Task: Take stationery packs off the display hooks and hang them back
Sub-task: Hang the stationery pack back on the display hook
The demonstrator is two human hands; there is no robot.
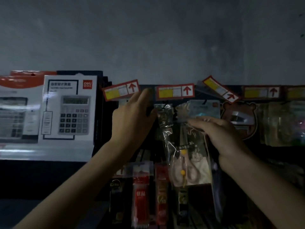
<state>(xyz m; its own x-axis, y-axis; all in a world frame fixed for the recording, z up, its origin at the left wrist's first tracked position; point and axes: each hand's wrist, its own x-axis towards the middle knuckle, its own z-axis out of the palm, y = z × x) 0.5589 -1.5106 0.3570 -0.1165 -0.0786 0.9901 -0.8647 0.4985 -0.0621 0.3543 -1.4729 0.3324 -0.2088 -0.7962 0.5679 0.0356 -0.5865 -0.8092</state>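
A clear pack of pale pink scissors point(188, 162) hangs down in front of the dark display rack. My right hand point(219, 134) pinches its upper part from the right, near a hook under a red and yellow price tag point(175, 92). My left hand point(133, 119) reaches up with fingers spread toward the rack top, between two price tags, touching the dark pack point(163, 118) beside the scissors pack. It holds nothing. The hook itself is hidden in the dim light.
White calculator boxes point(69, 109) stand at the left. Behind the scissors hangs a light blue pack point(204, 109), then a bear-shaped stapler card point(239, 119) and more packs to the right. Red pen refill packs point(140, 195) hang on the row below.
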